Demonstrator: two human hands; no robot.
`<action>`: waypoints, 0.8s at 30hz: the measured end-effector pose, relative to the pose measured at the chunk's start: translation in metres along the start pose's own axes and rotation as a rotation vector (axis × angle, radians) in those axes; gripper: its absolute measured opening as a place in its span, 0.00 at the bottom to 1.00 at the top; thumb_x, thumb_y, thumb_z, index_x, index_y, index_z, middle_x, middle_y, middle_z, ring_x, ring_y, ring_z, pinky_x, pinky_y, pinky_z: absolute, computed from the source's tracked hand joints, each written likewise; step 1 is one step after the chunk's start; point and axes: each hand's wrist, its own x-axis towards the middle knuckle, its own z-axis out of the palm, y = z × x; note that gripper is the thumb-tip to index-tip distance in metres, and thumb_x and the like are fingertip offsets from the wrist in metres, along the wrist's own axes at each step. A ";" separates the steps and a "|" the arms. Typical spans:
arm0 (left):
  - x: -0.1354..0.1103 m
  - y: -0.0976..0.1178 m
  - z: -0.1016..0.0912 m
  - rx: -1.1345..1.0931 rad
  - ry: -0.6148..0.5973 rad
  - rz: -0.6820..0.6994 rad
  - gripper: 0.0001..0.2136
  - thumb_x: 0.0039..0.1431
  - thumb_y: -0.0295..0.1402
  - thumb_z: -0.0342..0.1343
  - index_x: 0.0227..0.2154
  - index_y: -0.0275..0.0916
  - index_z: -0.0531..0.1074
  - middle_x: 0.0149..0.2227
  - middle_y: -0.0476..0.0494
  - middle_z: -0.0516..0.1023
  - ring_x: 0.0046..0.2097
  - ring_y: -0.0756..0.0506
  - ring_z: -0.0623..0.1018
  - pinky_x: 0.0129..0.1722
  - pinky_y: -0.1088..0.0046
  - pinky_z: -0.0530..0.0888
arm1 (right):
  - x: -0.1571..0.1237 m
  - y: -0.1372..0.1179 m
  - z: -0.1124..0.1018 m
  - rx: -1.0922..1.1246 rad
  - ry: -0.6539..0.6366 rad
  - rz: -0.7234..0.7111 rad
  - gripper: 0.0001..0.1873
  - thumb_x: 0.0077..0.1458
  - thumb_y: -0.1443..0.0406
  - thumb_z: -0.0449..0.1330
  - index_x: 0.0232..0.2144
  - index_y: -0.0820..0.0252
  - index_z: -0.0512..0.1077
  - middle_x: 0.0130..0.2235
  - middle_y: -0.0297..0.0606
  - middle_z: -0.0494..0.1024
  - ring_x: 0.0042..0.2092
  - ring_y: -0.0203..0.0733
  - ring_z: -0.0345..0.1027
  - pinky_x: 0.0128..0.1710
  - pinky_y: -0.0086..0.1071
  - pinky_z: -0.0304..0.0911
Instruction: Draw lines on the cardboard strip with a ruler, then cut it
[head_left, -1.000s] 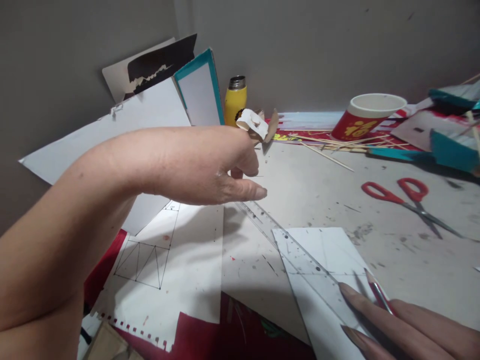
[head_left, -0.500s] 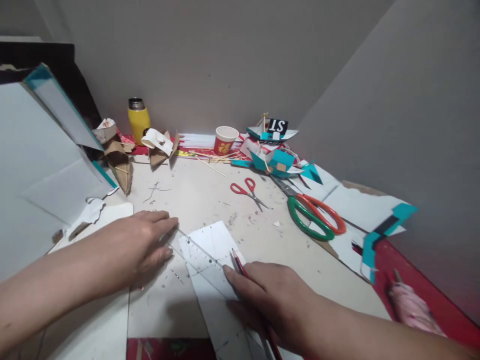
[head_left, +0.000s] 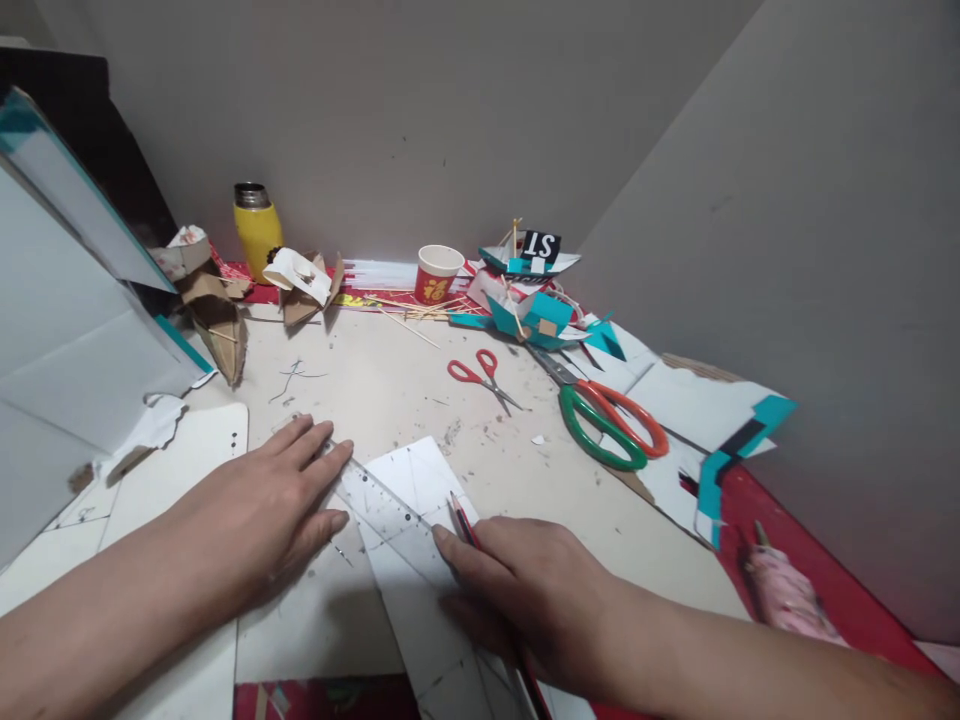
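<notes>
My left hand (head_left: pixel 262 505) lies flat on the table with its fingers stretched out, fingertips on the far end of a clear plastic ruler (head_left: pixel 382 505). The ruler runs slantwise across a white sheet of card (head_left: pixel 420 475). My right hand (head_left: pixel 525 585) rests on the same sheet, closed round a red pencil (head_left: pixel 463 520) whose tip points away from me, right beside the ruler's edge.
Small red scissors (head_left: pixel 480 375) and large green-and-orange scissors (head_left: pixel 611 425) lie beyond the sheet. At the back stand a yellow flask (head_left: pixel 257 230), a red paper cup (head_left: pixel 437 275), wooden skewers and teal card scraps (head_left: pixel 536 315). Large white boards (head_left: pixel 67 340) lean at the left.
My left hand came down from the air onto the ruler's far end and flattened. The view pulled back and swung right. My right hand stays on the sheet with the pencil.
</notes>
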 end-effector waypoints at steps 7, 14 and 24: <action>0.001 -0.002 0.009 0.018 0.066 0.009 0.27 0.66 0.42 0.48 0.62 0.32 0.70 0.64 0.23 0.70 0.66 0.25 0.67 0.59 0.44 0.72 | 0.001 0.000 0.000 -0.016 0.004 -0.008 0.14 0.70 0.62 0.46 0.52 0.63 0.63 0.28 0.35 0.72 0.24 0.41 0.60 0.23 0.35 0.50; 0.003 -0.006 0.008 -0.015 0.152 0.046 0.23 0.67 0.40 0.48 0.58 0.34 0.74 0.58 0.26 0.76 0.61 0.27 0.73 0.56 0.45 0.74 | 0.000 0.000 -0.003 0.023 -0.008 0.006 0.16 0.69 0.61 0.47 0.52 0.64 0.65 0.28 0.37 0.73 0.24 0.40 0.61 0.24 0.34 0.50; 0.012 -0.009 0.000 -0.044 0.218 0.040 0.21 0.71 0.37 0.41 0.45 0.39 0.81 0.47 0.31 0.82 0.52 0.32 0.79 0.49 0.48 0.79 | 0.007 0.010 -0.027 0.242 -0.034 0.000 0.19 0.68 0.61 0.53 0.57 0.62 0.63 0.30 0.34 0.76 0.28 0.39 0.67 0.27 0.33 0.58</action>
